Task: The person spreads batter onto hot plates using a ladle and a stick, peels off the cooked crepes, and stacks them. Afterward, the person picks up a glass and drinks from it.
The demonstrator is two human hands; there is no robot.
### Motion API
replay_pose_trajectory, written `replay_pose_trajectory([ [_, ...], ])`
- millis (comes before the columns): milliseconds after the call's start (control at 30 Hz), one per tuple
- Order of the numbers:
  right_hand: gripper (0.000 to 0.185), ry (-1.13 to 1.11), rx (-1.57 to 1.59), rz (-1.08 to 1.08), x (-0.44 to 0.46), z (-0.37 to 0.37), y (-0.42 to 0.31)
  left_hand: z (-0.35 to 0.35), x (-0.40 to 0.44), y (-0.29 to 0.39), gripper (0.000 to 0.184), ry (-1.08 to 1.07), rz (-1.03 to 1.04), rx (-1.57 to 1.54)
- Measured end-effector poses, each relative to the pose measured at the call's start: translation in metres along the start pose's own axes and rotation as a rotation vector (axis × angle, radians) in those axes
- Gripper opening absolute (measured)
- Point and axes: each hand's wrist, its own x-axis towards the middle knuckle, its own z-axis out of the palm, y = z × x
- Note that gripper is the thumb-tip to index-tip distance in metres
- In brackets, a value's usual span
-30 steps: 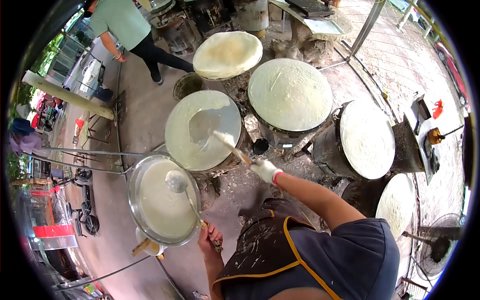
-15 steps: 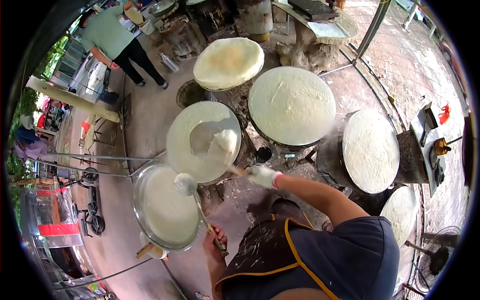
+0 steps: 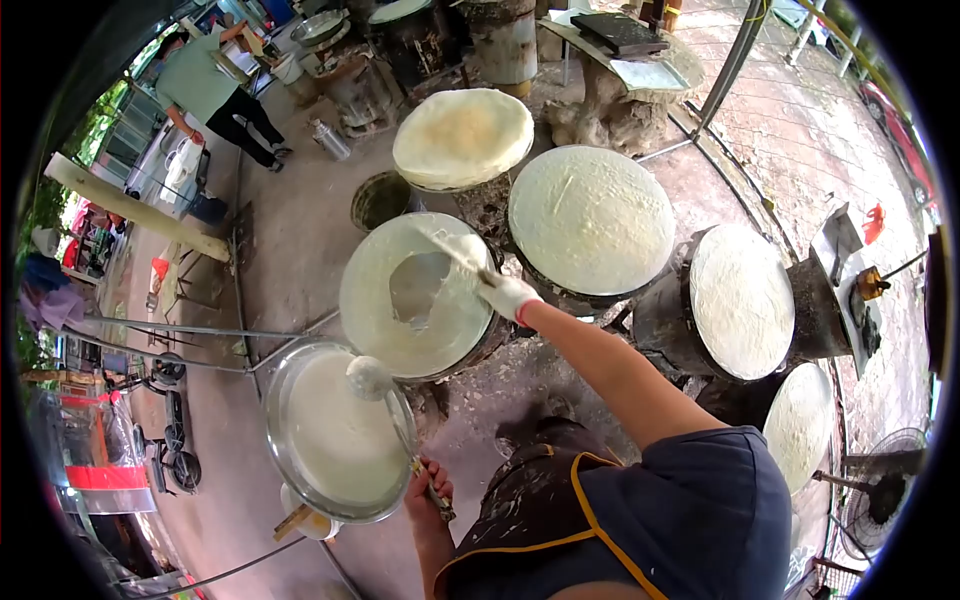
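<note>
My left hand (image 3: pixel 430 488) is closed round the handle of a ladle (image 3: pixel 370 379). The ladle's bowl is over the far right part of a wide metal basin (image 3: pixel 282 470), which holds pale, creamy batter (image 3: pixel 335 430). A white glove covers my right hand (image 3: pixel 508 297), which grips a spreader (image 3: pixel 452 248) by its short wooden handle. Its long, thin blade crosses the upper right part of a round griddle (image 3: pixel 362 335). White batter coats the griddle around a bare grey patch, with a thicker lump beside the blade.
More round griddles stand on drum stoves: one coated (image 3: pixel 595 220) beyond my right hand, another (image 3: pixel 742 305) at right. A stack of flat pancakes (image 3: pixel 463 138) lies farther back. A co-worker (image 3: pixel 215 90) stands far left. A fan (image 3: pixel 885 495) is at lower right.
My right hand and the spreader have moved forward and left, up to the griddle's upper right. The bare patch is smaller, with batter now around it. The ladle has barely moved.
</note>
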Motion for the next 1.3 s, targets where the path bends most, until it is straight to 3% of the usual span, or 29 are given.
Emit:
replay_pose_trajectory([
  [33,0.053,-0.060,0.118,-0.013,-0.016,0.005,0.003,-0.005,0.000,0.003,0.019,-0.015,-0.005,-0.009],
  [100,0.045,0.041,0.355,-0.027,-0.052,0.019,0.014,-0.017,0.000,0.012,0.020,-0.053,-0.011,-0.017],
  [167,0.039,0.231,0.810,0.239,-0.055,0.057,0.038,-0.029,0.001,0.019,0.021,-0.096,-0.017,-0.017],
  [200,0.039,0.207,0.878,0.417,-0.069,0.052,0.012,-0.036,0.001,0.022,0.021,-0.102,-0.023,-0.019],
  [233,0.038,0.201,0.902,0.277,-0.065,0.068,0.008,-0.041,0.003,0.026,0.022,-0.110,-0.028,-0.018],
  [333,0.039,-0.021,0.617,0.187,-0.051,0.052,-0.025,-0.040,0.007,0.034,0.022,-0.102,-0.035,-0.029],
  [367,0.039,0.010,0.578,0.167,-0.039,0.050,-0.023,-0.039,0.007,0.037,0.022,-0.090,-0.041,-0.034],
  [467,0.037,0.490,0.528,0.086,-0.041,0.070,0.023,-0.043,0.011,0.044,0.022,-0.111,-0.074,-0.055],
  [500,0.038,0.369,0.475,0.141,-0.072,0.066,0.027,-0.043,0.012,0.046,0.022,-0.126,-0.090,-0.054],
  [633,0.041,-0.035,0.569,0.242,-0.176,0.076,0.017,-0.051,0.015,0.054,0.021,-0.169,-0.149,-0.064],
  [700,0.039,0.122,0.660,0.297,-0.172,0.098,0.018,-0.055,0.020,0.061,0.021,-0.168,-0.163,-0.077],
  [767,0.037,0.329,1.084,0.397,-0.131,0.111,-0.002,-0.058,0.021,0.063,0.022,-0.141,-0.171,-0.102],
  [800,0.037,0.334,0.967,0.353,-0.103,0.125,-0.005,-0.058,0.021,0.064,0.022,-0.135,-0.158,-0.097],
  [867,0.037,0.093,0.837,0.381,-0.069,0.110,-0.043,-0.051,0.021,0.067,0.022,-0.128,-0.136,-0.082],
  [900,0.038,0.011,0.913,0.334,-0.072,0.081,-0.073,-0.047,0.021,0.067,0.022,-0.124,-0.128,-0.071],
  [967,0.037,0.183,0.766,0.188,-0.034,0.095,-0.038,-0.042,0.022,0.068,0.021,-0.120,-0.109,-0.050],
  [1033,0.037,0.353,0.903,0.258,-0.038,0.092,-0.019,-0.041,0.024,0.069,0.022,-0.145,-0.114,-0.055],
  [1133,0.037,0.121,0.274,0.134,-0.051,0.091,-0.020,-0.040,0.023,0.068,0.022,-0.140,-0.112,-0.046],
  [1233,0.038,-0.037,0.149,0.048,-0.024,0.045,-0.041,-0.037,0.023,0.061,0.022,-0.113,-0.110,-0.075],
  [1267,0.038,0.020,0.039,0.058,-0.018,0.028,-0.046,-0.035,0.024,0.061,0.022,-0.103,-0.108,-0.088],
  [1300,0.034,0.127,0.223,0.077,-0.013,0.022,-0.042,-0.032,0.023,0.057,0.022,-0.092,-0.087,-0.080],
])
